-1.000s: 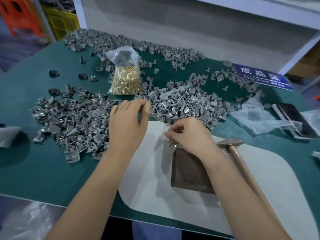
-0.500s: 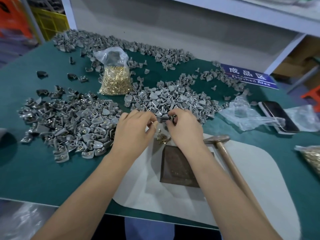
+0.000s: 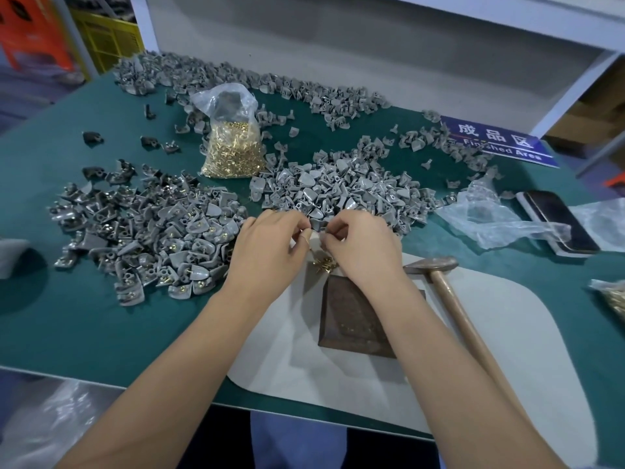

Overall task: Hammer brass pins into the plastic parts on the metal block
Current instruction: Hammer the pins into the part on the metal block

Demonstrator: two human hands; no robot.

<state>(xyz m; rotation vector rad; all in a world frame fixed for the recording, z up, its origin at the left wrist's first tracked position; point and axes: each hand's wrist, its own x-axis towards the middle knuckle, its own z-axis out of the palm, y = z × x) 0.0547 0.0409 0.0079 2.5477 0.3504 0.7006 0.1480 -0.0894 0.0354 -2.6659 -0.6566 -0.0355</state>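
My left hand and my right hand meet just above the grey mat, both pinching one small grey plastic part between their fingertips. A few loose brass pins lie right below the hands. The dark metal block sits on the mat, partly under my right forearm. A wooden-handled hammer lies to the right of the block, untouched. Whether my right fingers also hold a pin is hidden.
Grey plastic parts lie in a left heap, a middle heap and a far row. A bag of brass pins stands behind them. A phone, crumpled plastic and a blue sign are at right.
My hands came together over the near edge of the middle heap and took up one plastic part between them. The view shifted slightly; the hammer and block stayed put.
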